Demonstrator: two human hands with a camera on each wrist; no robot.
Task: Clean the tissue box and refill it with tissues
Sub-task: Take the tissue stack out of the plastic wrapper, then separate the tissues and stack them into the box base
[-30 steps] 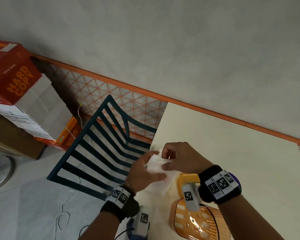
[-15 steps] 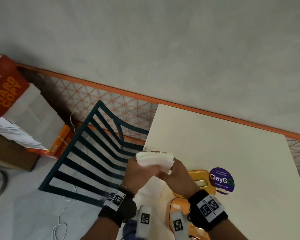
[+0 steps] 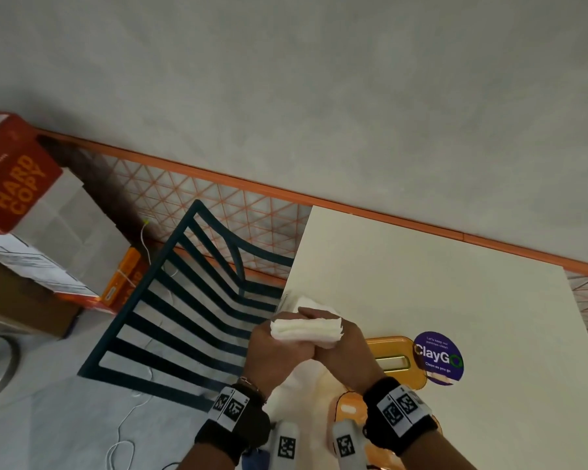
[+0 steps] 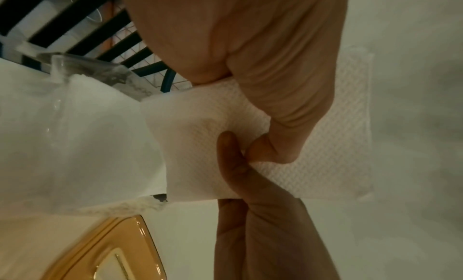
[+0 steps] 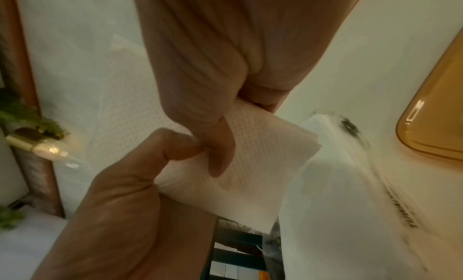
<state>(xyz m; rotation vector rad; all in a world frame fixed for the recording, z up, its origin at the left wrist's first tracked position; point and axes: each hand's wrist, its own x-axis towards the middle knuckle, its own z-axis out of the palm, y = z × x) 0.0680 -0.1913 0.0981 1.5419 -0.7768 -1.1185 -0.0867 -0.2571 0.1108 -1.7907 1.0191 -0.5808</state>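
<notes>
A folded stack of white tissues (image 3: 305, 330) is held level above the table's left edge. My left hand (image 3: 275, 347) grips its left end and my right hand (image 3: 345, 346) grips its right end, thumbs meeting under the stack (image 4: 200, 137). In the right wrist view my thumb presses the embossed stack (image 5: 253, 175). Below my hands lies the clear plastic tissue pack (image 3: 302, 385). The orange tissue box lid (image 3: 396, 349) with its slot lies flat on the table, to the right of my right hand. The orange box base (image 3: 348, 407) shows behind my right wrist, mostly hidden.
The cream table (image 3: 438, 283) stretches right and back to a grey wall. A purple ClayGo sticker (image 3: 438, 359) sits beside the lid. A dark green slatted chair (image 3: 184, 300) stands left of the table. Cardboard paper boxes (image 3: 17, 184) and a white cable (image 3: 123, 425) are on the floor.
My hands have drawn the tissues up out of the pack and squared them into a flat stack held between both hands. The right hand has moved left, uncovering the lid and sticker.
</notes>
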